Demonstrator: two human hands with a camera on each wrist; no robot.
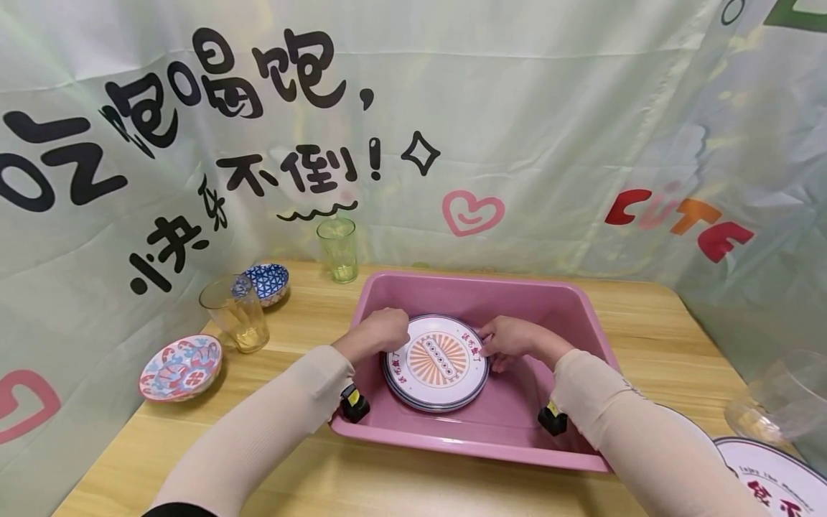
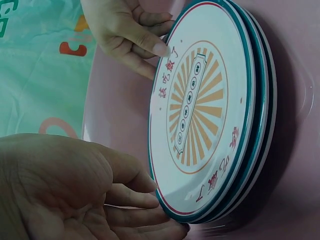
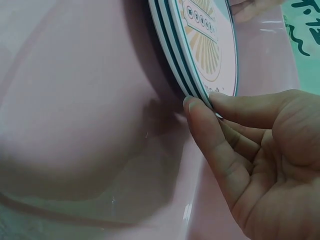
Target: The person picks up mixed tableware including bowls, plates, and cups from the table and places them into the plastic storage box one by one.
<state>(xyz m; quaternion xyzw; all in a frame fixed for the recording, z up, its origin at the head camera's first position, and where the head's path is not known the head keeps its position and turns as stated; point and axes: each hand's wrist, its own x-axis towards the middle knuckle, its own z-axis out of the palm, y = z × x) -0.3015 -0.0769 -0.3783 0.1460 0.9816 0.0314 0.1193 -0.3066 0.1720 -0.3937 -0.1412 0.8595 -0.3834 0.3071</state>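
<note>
A stack of round plates sits inside a pink plastic basin. The top plate is white with a dark rim, an orange sunburst and red characters. My left hand grips the stack at its left edge. In the left wrist view its thumb is at the upper rim, with the fingers reaching under the edge. On the opposite side my right hand pinches the stacked rims. The right wrist view shows the thumb on the top rim and the index finger against the lower rims.
Left of the basin are a patterned red-blue bowl, an amber glass, a blue patterned bowl and a green glass. To the right, another plate and a clear glass stand near the hanging cloth.
</note>
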